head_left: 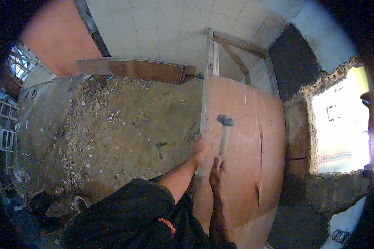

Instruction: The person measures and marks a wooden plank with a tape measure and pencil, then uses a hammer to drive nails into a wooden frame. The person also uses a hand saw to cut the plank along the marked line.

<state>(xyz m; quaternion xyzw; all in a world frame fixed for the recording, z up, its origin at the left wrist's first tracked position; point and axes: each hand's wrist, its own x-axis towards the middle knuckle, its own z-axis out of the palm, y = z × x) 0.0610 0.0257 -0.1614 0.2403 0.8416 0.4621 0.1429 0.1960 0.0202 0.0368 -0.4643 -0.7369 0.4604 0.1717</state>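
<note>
Your 2 hands work apart: the right (215, 170) is wrapped around the lower handle of the hammer (223, 139), probably so its head can swing freely over the sheet (241, 166). Your left (198, 150) sits at the sheet's left edge, perhaps to steady it; I cannot tell whether its curled fingers pinch anything. The frame (210, 54) likely backs the sheet.

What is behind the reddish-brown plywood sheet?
Past the far edge of the plywood sheet, part of a wooden frame shows. Whatever else lies behind the sheet is covered and cannot be seen.
</note>
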